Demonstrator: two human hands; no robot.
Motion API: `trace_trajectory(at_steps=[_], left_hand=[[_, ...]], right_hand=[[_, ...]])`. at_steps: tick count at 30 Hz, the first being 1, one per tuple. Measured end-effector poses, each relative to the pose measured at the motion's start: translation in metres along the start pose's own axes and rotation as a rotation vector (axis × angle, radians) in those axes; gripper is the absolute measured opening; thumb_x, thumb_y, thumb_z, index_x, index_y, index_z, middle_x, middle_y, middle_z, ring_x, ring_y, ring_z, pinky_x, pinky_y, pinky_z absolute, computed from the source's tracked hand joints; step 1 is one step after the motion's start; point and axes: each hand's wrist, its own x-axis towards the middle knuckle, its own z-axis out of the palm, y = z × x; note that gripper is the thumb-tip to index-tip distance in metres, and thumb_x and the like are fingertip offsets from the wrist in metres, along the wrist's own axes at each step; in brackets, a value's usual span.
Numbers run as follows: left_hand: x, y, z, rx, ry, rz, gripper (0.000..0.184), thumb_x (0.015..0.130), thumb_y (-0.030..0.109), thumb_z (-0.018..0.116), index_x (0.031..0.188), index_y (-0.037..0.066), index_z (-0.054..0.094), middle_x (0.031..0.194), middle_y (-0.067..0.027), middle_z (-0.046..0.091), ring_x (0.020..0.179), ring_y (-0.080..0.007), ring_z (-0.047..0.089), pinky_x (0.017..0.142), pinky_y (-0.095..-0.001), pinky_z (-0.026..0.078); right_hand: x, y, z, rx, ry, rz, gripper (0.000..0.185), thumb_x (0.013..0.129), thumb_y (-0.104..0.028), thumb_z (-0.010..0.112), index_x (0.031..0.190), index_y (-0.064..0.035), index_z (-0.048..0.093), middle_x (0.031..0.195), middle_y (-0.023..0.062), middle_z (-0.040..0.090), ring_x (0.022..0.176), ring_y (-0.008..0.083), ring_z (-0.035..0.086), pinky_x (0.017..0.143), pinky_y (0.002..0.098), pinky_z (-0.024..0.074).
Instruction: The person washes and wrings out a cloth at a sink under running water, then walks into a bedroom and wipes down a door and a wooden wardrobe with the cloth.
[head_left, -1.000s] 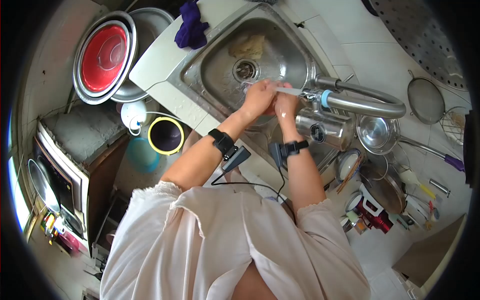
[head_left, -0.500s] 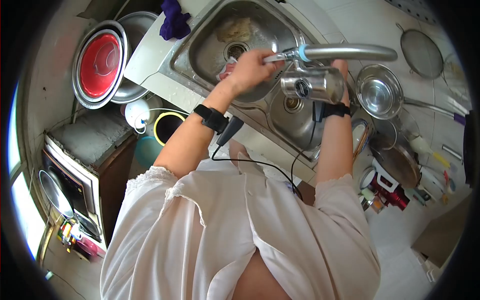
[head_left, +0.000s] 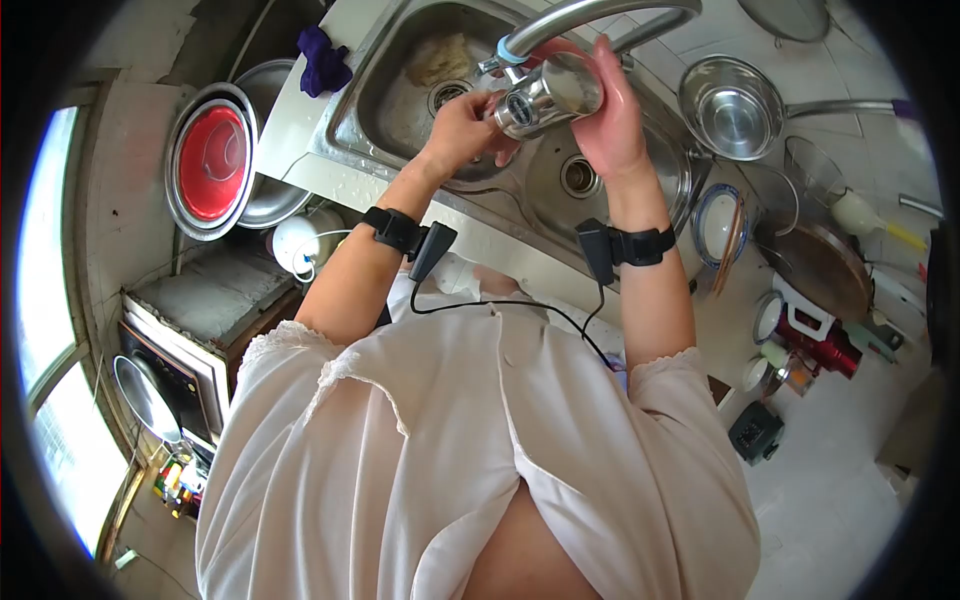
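Note:
My left hand [head_left: 465, 130] is over the sink with its fingers curled at the left end of a shiny metal cylinder [head_left: 540, 105] on the faucet [head_left: 590, 12]. Some of its fingertips are hidden, and a small pinkish patch shows below them that I cannot make out. At the cylinder's right end is my right hand [head_left: 614, 125], wet, palm facing the cylinder and one finger stretched upward. Its other fingers are partly hidden behind the cylinder. Beneath the hands lies the double-bowl steel sink [head_left: 385, 110].
A yellowish sponge-like lump [head_left: 440, 60] lies in the larger bowl. On the left counter is a purple cloth [head_left: 322, 62], with a red basin [head_left: 213, 162] beyond. Right of the sink stand a steel pot [head_left: 732, 108], a blue-rimmed bowl [head_left: 720, 225] and chopsticks [head_left: 731, 245].
My left hand has left the faucet lever and moved to the cylinder's left end. My right hand has come out from behind the cylinder. The view has shifted, and the faucet appears further left and higher.

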Motion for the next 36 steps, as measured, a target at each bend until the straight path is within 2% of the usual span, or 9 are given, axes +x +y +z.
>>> trace_trajectory(at_steps=[6, 11, 13, 18, 23, 25, 29, 33, 36], left_hand=[[-0.017, -0.02, 0.013, 0.195, -0.092, -0.081, 0.029, 0.093, 0.03, 0.071, 0.104, 0.003, 0.073, 0.078, -0.0075, 0.074, 0.067, -0.0165, 0.07, 0.067, -0.0305, 0.056], [-0.031, -0.086, 0.043, 0.83, -0.134, 0.439, 0.022, 0.092, 0.03, 0.07, 0.104, 0.012, 0.075, 0.092, -0.0134, 0.075, 0.093, -0.0344, 0.073, 0.085, -0.0434, 0.056], [-0.035, -0.076, 0.05, 0.896, -0.157, 0.362, 0.022, 0.091, 0.029, 0.07, 0.103, 0.013, 0.075, 0.096, -0.0157, 0.075, 0.097, -0.039, 0.07, 0.087, -0.0452, 0.055], [-0.031, -0.062, 0.048, 0.803, -0.203, 0.163, 0.022, 0.089, 0.027, 0.071, 0.102, 0.01, 0.075, 0.095, -0.0184, 0.073, 0.093, -0.0373, 0.07, 0.083, -0.0431, 0.055], [-0.03, -0.011, 0.07, 0.602, -0.069, 0.129, 0.017, 0.09, 0.02, 0.068, 0.099, 0.007, 0.075, 0.092, -0.0162, 0.073, 0.088, -0.0354, 0.071, 0.084, -0.0407, 0.056], [-0.023, -0.015, 0.088, 0.523, -0.095, 0.239, 0.018, 0.09, 0.019, 0.069, 0.099, 0.005, 0.075, 0.09, -0.0165, 0.073, 0.087, -0.0366, 0.071, 0.082, -0.0417, 0.056], [-0.023, 0.0, 0.125, 0.601, -0.112, 0.317, 0.027, 0.091, 0.024, 0.075, 0.095, -0.003, 0.072, 0.085, -0.0173, 0.071, 0.073, -0.0227, 0.067, 0.07, -0.037, 0.054], [-0.013, -0.015, 0.12, 0.417, -0.11, 0.334, 0.03, 0.092, 0.02, 0.074, 0.114, -0.001, 0.069, 0.086, -0.0077, 0.072, 0.07, -0.0153, 0.063, 0.065, -0.0319, 0.05], [-0.035, 0.018, 0.111, -0.049, -0.255, -0.097, 0.026, 0.095, 0.02, 0.069, 0.112, 0.0, 0.07, 0.086, -0.0045, 0.072, 0.071, -0.0107, 0.062, 0.065, -0.0263, 0.048]], right_hand=[[-0.038, -0.017, -0.033, -0.12, -0.087, 0.082, 0.069, 0.11, -0.058, 0.037, 0.127, 0.0019, 0.066, 0.121, 0.0116, 0.072, 0.115, 0.0187, 0.066, 0.105, 0.0338, 0.047], [-0.076, -0.045, -0.079, -0.077, -0.205, 0.136, 0.069, 0.109, -0.052, 0.038, 0.125, 0.0069, 0.069, 0.126, 0.0216, 0.072, 0.108, 0.0211, 0.07, 0.1, 0.0319, 0.0514], [-0.086, -0.052, -0.106, -0.075, -0.226, 0.142, 0.067, 0.108, -0.049, 0.04, 0.125, 0.0085, 0.069, 0.13, 0.0242, 0.069, 0.108, 0.0252, 0.07, 0.1, 0.0337, 0.0513], [-0.099, -0.035, -0.139, 0.365, -0.151, 0.134, 0.057, 0.107, -0.044, 0.045, 0.11, 0.006, 0.072, 0.116, 0.0237, 0.073, 0.108, 0.0325, 0.07, 0.1, 0.0416, 0.0519], [-0.112, 0.099, -0.152, -0.183, 0.442, 0.189, 0.04, 0.107, -0.04, 0.055, 0.126, -0.0069, 0.068, 0.119, 0.0114, 0.072, 0.106, 0.0226, 0.068, 0.095, 0.0414, 0.0527], [-0.103, 0.145, -0.144, -0.266, 0.466, 0.582, 0.041, 0.107, -0.048, 0.054, 0.13, -0.0164, 0.065, 0.119, 0.0031, 0.069, 0.11, 0.0178, 0.064, 0.096, 0.0406, 0.0514], [-0.087, 0.186, -0.126, 0.419, 0.413, 0.408, 0.041, 0.102, -0.05, 0.058, 0.124, -0.0157, 0.063, 0.113, -0.0004, 0.067, 0.098, 0.0141, 0.064, 0.093, 0.037, 0.0533], [-0.08, 0.148, -0.114, 0.442, 0.38, 0.365, 0.038, 0.101, -0.044, 0.06, 0.123, -0.0136, 0.064, 0.113, -0.0012, 0.068, 0.1, 0.0151, 0.067, 0.088, 0.0321, 0.0561], [-0.082, 0.133, -0.103, 0.249, 0.339, 0.344, 0.048, 0.105, -0.047, 0.049, 0.13, -0.0072, 0.062, 0.115, 0.0086, 0.072, 0.099, 0.0196, 0.073, 0.081, 0.0339, 0.0624]])
